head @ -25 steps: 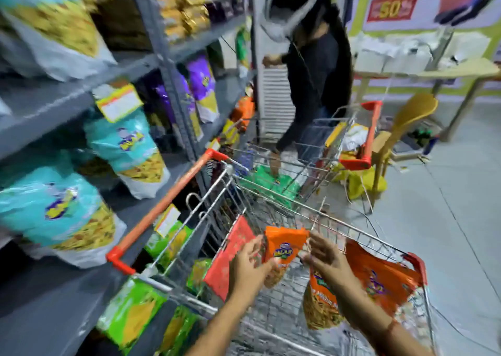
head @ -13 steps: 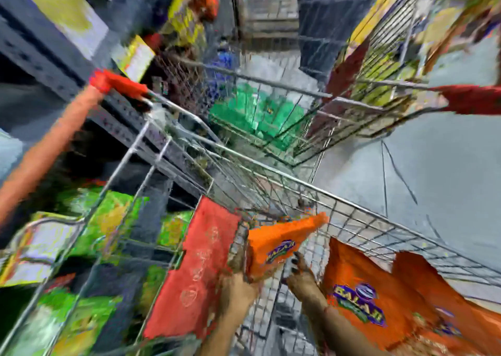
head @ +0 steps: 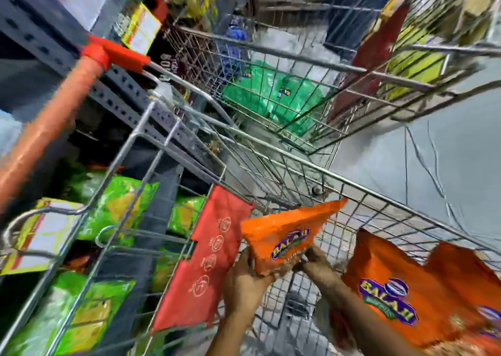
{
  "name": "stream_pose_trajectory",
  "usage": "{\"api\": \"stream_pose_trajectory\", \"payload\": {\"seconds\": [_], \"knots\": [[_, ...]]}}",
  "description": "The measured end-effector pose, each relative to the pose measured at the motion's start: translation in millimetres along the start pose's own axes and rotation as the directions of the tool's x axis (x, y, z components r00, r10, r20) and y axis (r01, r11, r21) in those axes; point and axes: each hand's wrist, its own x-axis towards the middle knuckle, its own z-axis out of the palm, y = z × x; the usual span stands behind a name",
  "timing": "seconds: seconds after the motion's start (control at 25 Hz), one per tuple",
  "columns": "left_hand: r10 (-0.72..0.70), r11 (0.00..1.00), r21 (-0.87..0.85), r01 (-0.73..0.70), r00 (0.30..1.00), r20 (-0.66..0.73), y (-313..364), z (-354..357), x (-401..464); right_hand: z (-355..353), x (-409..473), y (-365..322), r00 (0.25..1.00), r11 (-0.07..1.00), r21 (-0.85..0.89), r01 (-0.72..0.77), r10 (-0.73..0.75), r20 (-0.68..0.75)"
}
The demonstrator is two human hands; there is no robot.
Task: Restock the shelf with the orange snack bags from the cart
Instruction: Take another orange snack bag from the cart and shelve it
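Where cart (head: 352,190) stands, grey floor (head: 447,152).

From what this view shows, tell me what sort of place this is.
Most likely a grocery shop aisle: wire shopping carts, a grey metal shelf stocked with green snack bags, and both hands lifting an orange snack bag from a cart.

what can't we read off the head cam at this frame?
- Small orange bag: lower end covered by the left hand and right hand.
- Large orange bags in the cart: cut off by the right and bottom edges, so no count.
- Green bags on the shelf: print lost to motion blur.
- Second cart: contents blurred behind the wire.
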Motion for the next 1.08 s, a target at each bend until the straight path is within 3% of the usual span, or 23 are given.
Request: {"api": "stream_pose_trajectory", "payload": {"seconds": [0.08,0.16,0.36,0.52,0.64,0.76,0.88,1.0,1.08], "knots": [[0.054,0.998,-0.049,-0.046,0.98,0.191,24.3,-29.4,-24.5,-6.9,-21.4,-15.6,1.0,1.0,0.013,0.011,-0.011,0.01],[0.081,0.991,-0.12,-0.058,0.976,0.203,53.7,-63.9,-47.9,-12.1,-56.0,-28.2,0.994,0.995,0.07,0.074,-0.079,0.074],[0.229,0.923,-0.328,-0.2,0.972,0.053,97.9,-148.9,-114.7,12.6,-155.4,-52.7,0.945,0.946,0.148,0.29,-0.307,0.114],[0.345,0.774,-0.486,-0.405,0.914,-0.214,120.2,-245.2,-208.0,60.1,-261.2,-116.4,0.813,0.829,0.242,0.505,-0.55,0.188],[0.366,0.659,-0.5,-0.562,0.82,-0.441,143.5,-323.0,-276.8,100.6,-339.8,-163.7,0.634,0.691,0.264,0.673,-0.723,0.276],[0.413,0.523,-0.415,-0.744,0.648,-0.64,153.8,-416.7,-362.0,159.5,-447.2,-208.6,0.365,0.491,0.32,0.81,-0.85,0.38],[0.434,0.464,-0.233,-0.855,0.449,-0.781,147.2,-495.9,-439.6,214.2,-548.7,-235.9,0.107,0.337,0.447,0.829,-0.879,0.464],[0.405,0.436,-0.104,-0.894,0.298,-0.864,132.1,-556.1,-502.3,269.0,-618.3,-247.9,-0.063,0.253,0.526,0.812,-0.859,0.509],[0.363,0.432,-0.061,-0.9,0.236,-0.901,114.5,-592.3,-533.5,308.1,-653.5,-248.3,-0.135,0.244,0.554,0.796,-0.821,0.555]]}}
